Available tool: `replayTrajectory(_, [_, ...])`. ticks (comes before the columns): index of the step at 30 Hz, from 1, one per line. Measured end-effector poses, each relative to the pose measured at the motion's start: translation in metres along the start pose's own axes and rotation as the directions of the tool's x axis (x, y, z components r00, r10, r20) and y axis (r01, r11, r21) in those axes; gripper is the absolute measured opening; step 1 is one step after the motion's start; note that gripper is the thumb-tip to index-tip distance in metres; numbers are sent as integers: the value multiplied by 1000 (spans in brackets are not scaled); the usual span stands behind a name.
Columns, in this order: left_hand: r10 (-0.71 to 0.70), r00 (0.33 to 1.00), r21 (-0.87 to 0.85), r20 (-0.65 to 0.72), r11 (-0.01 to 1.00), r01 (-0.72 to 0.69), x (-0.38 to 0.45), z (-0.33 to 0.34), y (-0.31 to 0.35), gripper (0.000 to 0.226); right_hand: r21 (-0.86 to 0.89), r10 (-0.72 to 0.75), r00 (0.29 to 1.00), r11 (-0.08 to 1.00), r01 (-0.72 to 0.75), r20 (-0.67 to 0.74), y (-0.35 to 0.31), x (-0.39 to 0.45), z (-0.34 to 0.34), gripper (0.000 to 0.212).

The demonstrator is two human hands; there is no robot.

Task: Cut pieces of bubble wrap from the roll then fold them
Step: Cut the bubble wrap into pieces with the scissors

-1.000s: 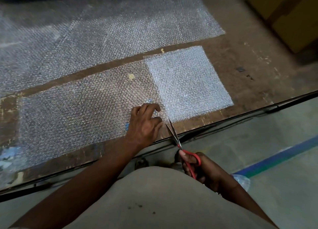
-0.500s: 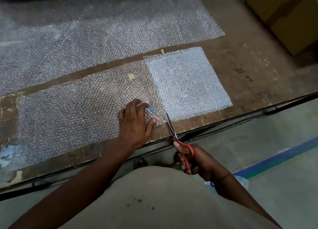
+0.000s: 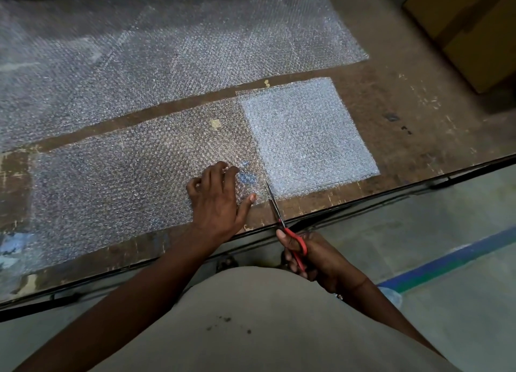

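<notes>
**Scissors meet the wrap at the desk's near edge**

A person stands at a worn desk (image 3: 391,126) and lines up a cut. The left hand (image 3: 217,201) lies spread on the strip of bubble wrap (image 3: 125,170), fingertips and thumb pressing it flat, apparently so the film will not slide or bunch under the blades. The right hand (image 3: 310,257) grips the red handles of the scissors (image 3: 275,204), whose blades point away from the body and reach the strip's near edge, right beside a whiter, seemingly folded square (image 3: 307,137) lying over the strip's right end. That square's left edge seems to serve as the cutting guide. A wider sheet (image 3: 167,50) lies farther back, apart from the strip. A cardboard box (image 3: 474,28) sits at far right.
</notes>
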State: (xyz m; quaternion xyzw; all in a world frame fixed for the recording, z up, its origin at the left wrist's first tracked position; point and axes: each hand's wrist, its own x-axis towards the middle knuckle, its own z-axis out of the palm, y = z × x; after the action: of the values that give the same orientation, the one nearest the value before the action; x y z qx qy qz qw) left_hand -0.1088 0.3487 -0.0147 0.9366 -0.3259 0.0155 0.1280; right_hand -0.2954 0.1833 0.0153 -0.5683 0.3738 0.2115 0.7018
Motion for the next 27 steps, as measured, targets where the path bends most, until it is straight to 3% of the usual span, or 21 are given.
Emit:
replayTrajectory(8, [-2, 1000, -4, 20, 1000, 2, 9, 1, 7, 72, 86, 35, 999, 996, -38, 36, 1, 3, 2, 70])
replayTrajectory(27, [-2, 1000, -56, -14, 998, 1, 4, 6, 6, 65, -23, 63, 998, 998, -63, -17, -16, -7, 0, 55])
